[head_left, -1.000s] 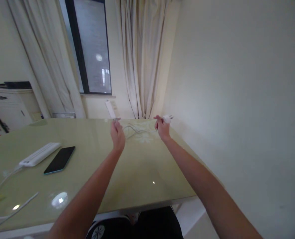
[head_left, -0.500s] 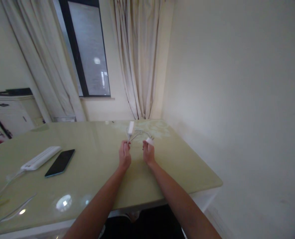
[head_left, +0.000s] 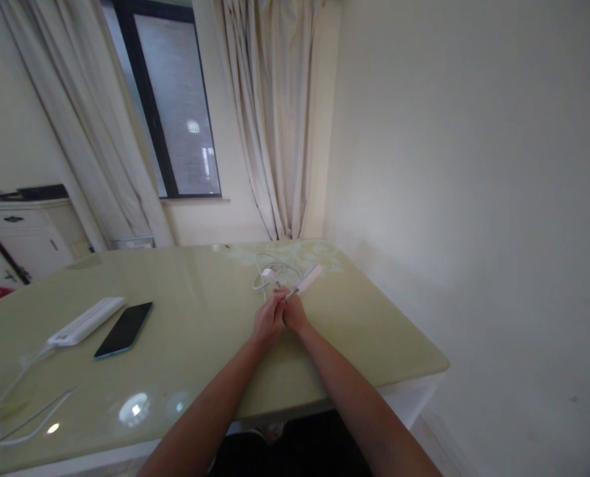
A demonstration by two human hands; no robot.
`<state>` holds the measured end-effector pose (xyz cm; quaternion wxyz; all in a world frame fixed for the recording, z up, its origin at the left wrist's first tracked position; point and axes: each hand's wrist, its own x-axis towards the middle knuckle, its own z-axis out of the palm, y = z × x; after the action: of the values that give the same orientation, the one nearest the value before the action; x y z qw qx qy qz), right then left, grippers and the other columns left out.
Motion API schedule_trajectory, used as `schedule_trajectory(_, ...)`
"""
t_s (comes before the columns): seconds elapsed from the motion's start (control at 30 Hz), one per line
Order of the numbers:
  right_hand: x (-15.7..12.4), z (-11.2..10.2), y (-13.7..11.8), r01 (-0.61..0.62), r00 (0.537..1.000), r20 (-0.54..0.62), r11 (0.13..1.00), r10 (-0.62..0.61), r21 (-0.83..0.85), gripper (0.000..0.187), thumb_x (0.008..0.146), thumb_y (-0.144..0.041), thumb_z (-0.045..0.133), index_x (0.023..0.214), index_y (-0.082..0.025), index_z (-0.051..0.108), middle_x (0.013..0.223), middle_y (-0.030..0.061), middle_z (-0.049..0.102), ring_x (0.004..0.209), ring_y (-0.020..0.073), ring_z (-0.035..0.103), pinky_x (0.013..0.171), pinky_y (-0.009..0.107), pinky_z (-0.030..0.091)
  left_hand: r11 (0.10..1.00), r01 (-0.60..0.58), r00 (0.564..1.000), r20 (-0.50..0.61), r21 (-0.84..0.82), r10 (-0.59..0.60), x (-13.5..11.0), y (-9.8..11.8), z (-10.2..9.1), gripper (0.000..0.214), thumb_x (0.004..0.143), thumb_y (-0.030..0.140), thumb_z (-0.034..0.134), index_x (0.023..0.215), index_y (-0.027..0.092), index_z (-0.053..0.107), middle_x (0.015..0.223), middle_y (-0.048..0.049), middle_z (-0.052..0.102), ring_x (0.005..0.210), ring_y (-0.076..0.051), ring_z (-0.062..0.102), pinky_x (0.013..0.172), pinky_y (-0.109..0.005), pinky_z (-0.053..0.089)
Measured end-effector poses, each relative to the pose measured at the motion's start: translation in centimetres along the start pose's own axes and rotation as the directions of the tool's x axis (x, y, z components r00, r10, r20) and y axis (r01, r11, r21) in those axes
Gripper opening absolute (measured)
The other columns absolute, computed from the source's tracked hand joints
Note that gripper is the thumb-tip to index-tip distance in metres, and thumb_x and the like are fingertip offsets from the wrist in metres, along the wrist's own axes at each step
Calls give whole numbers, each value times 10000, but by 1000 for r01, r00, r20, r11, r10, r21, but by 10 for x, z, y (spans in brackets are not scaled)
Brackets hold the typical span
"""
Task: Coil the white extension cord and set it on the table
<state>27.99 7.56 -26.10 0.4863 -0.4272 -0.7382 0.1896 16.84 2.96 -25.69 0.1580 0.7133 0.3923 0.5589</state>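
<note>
Both hands meet over the middle of the table. My left hand (head_left: 268,320) is closed, its fingertips pressed against the right hand and pinching a thin white cable (head_left: 259,286). Just beyond those fingers is a small white plug (head_left: 269,273) with metal prongs. My right hand (head_left: 295,314) is closed on the cable near a white rectangular block (head_left: 309,278), which sticks out to the upper right and is blurred by motion. Loops of the cable curve out beyond the hands. Exactly where each set of fingers grips is partly hidden.
On the left of the glossy pale green table (head_left: 200,318) lie a white power strip (head_left: 87,321) and a black phone (head_left: 124,330). Loose cables (head_left: 31,424) lie at the near left corner. A wall (head_left: 449,199) rises along the right side, with curtains (head_left: 275,119) behind.
My hands have come together. The white block has swung from the left side to the right, and the plug now shows on the left above the left hand. The view has shifted slightly.
</note>
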Motion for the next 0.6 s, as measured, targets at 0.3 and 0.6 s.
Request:
schedule_trajectory(0.3,-11,-4,-9,-36,999,22,997,34,70,172,963,-286,526,1005,-223,681,911,58,749,854,212,681,785,305,517,974,179,975,-109,-142,-195,9,0,-1,299,898,480,662,887,182,678,815,-96,733,742,-221,693,729,-343,554)
schedule_trajectory(0.6,-10,-5,-19,87,990,124,979,-64,-184,294,981,-190,487,1200,-206,682,1202,123,723,1099,251,677,978,359,513,899,337,852,-317,-279,-417,20,-9,-14,578,924,701,480,800,162,651,464,31,485,412,-133,472,431,-244,369)
